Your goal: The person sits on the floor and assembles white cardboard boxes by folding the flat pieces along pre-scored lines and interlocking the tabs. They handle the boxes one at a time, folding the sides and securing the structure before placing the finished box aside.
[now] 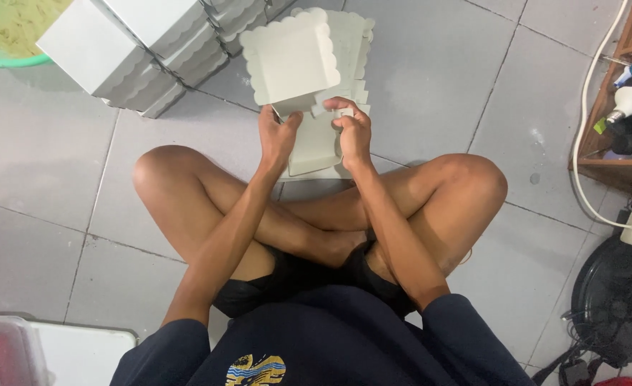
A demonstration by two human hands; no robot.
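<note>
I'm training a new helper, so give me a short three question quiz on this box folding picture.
1. True or false: both hands grip the white scalloped cardboard box.
2. Where do the finished white boxes stand? A) on the person's lap B) stacked on the tiled floor, upper left C) on the wooden shelf
3. What lies under the held box, in front of the crossed legs?

Key
1. True: the left hand and the right hand both pinch its lower edge.
2. B
3. A pile of flat box blanks.
</note>
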